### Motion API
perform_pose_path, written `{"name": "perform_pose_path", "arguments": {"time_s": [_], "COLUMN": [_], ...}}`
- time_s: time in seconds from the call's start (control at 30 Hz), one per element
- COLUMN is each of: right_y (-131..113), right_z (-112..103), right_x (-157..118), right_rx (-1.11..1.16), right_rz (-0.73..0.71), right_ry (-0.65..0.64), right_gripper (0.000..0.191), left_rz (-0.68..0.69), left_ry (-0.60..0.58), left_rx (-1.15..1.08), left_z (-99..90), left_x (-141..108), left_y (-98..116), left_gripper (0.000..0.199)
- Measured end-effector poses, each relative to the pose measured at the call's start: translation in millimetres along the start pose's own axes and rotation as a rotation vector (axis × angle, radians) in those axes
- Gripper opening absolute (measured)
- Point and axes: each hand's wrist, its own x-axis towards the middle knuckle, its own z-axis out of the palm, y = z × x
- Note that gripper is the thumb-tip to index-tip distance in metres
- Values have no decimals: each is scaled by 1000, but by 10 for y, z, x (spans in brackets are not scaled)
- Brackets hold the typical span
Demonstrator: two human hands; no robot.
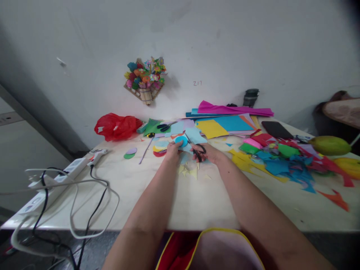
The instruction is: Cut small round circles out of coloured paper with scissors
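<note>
In the middle of the table, my left hand (173, 149) pinches light blue paper (194, 134) together with a round bright blue disc (181, 141) laid against it. My right hand (207, 152) grips black-handled scissors (200, 149), whose blades point up and left beside the disc. Fingers hide part of the paper's lower edge. Just left of my left hand lie overlapping yellow and red paper circles (159, 150). Pale yellow scraps (188, 171) are scattered below both hands. Farther left, a purple and a green circle (130, 153) overlap on the table.
A power strip (56, 183) with tangled cables lies at the left. Behind are a red plastic bag (116, 126), a second pair of scissors (163, 127) and stacked coloured sheets (225, 125). Coloured scraps (278, 161), a dark phone (277, 129) and green-yellow fruit (330, 145) occupy the right.
</note>
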Motion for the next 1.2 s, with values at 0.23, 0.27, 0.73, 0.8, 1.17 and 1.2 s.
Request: {"name": "perform_pose_path", "arguments": {"time_s": [0.23, 0.27, 0.73, 0.8, 1.17, 1.2], "right_y": [4, -1, 24, 19, 47, 47], "right_z": [57, 66, 118, 122, 123, 124], "right_x": [6, 2, 40, 37, 59, 61], "right_rx": [0, 0, -3, 1, -16, -17], "right_rz": [-47, -50, -61, -62, -86, -86], "right_ry": [55, 57, 106, 109, 115, 115], "right_gripper": [30, 29, 25, 25, 25, 24], "left_rz": [8, 15, 22, 22, 31, 32], "left_ry": [-9, -5, -10, -7, 3, 5], "left_rx": [2, -6, -32, -28, -17, -16], "left_z": [7, 11, 47, 53, 58, 53], "left_x": [-6, -9, -21, -26, -29, -21], "left_y": [-5, -5, -61, -59, -72, -78], "left_gripper": [23, 23, 23, 23, 23, 24]}}
